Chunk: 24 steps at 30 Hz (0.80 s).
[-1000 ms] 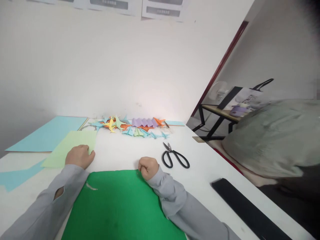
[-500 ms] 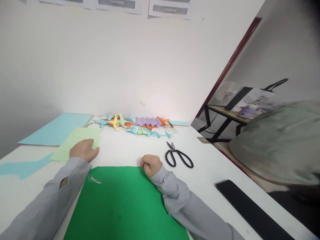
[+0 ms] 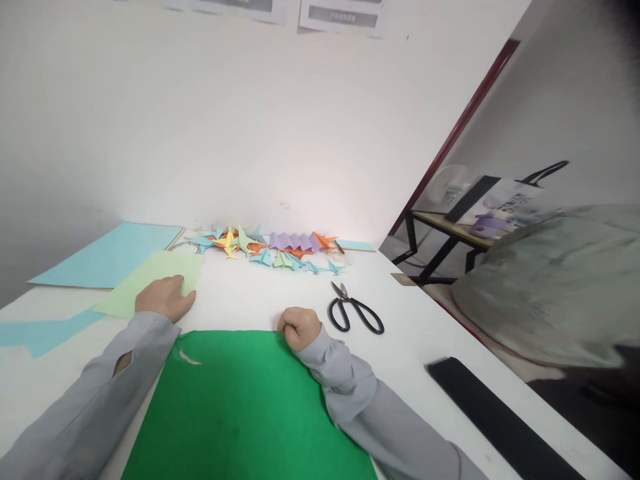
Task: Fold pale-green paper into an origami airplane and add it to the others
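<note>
We find the left hand (image 3: 165,298) palm down on the light green paper (image 3: 150,268), thumb spread from the bent fingers. We note the right hand (image 3: 300,329) curled into a fist at the far edge of the green sheet (image 3: 245,400); we cannot tell whether it encloses anything. To its right, apart from it, scissors (image 3: 344,299) lie on the white table (image 3: 245,293), blades parted. We record folded paper shapes (image 3: 295,242) farther back, along the wall (image 3: 250,133).

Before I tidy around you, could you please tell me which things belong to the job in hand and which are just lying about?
Probably in use:
pale green paper, under the left hand
bright green sheet, right hand at its edge

Probably lying about, untouched:
scissors
black strip
folded paper pieces
large blue sheet
</note>
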Available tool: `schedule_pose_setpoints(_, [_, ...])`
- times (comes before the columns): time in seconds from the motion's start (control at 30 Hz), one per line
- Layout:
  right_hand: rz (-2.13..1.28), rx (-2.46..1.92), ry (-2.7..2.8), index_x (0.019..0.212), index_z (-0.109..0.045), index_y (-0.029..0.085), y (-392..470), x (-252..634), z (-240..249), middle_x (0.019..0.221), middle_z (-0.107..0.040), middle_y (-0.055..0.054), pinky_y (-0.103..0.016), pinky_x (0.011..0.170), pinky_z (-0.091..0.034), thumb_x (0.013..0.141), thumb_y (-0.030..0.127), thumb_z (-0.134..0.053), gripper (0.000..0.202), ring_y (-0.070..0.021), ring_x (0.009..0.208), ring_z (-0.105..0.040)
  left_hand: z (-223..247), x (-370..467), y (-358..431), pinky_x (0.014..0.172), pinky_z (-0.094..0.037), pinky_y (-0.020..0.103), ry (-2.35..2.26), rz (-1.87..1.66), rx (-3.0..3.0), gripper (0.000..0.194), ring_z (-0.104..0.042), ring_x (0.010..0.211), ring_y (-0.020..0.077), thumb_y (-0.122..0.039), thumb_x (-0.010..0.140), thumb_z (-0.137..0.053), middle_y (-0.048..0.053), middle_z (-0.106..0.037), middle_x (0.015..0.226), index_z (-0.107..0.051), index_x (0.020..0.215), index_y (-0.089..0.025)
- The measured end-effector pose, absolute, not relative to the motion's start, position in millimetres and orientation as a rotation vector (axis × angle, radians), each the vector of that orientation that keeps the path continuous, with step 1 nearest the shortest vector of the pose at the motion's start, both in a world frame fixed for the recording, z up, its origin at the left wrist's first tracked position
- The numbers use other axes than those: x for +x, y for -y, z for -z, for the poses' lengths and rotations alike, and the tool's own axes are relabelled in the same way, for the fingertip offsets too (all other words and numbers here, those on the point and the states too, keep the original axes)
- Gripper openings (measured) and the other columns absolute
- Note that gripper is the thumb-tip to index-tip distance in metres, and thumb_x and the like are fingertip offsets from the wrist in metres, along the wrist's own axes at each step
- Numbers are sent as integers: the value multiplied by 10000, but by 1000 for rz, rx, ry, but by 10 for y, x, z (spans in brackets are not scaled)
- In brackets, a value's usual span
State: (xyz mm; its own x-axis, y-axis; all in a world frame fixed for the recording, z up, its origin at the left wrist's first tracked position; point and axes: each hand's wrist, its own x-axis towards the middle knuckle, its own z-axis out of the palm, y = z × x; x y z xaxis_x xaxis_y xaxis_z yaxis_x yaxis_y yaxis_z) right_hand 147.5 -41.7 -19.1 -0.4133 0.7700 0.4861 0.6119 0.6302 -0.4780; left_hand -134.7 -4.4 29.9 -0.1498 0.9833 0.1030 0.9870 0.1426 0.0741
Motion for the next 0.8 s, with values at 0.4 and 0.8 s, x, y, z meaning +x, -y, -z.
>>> schedule_pose_setpoints(0.4, [-192,-861,2138,516,-551,199,406,1472,249,511,-591,-28,-233,527,-427,519,37,-360,250,-148,508,-536,-279,-1366,49,684,-417,397,2393,261,-1966,427,-566,935,335,-362,770,-359,154,-607,1098,-566,1089,-169])
schedule_pose_setpoints(0.8, [-168,-853,2181,519,-542,206,417,1480,234,511,-586,-19,-230,530,-438,523,46,-360,243,-140,509,-533,-312,-1391,71,760,-431,372,2470,498,-1852,402,-561,988,304,-333,821,-353,96,-615,1117,-544,1123,-150])
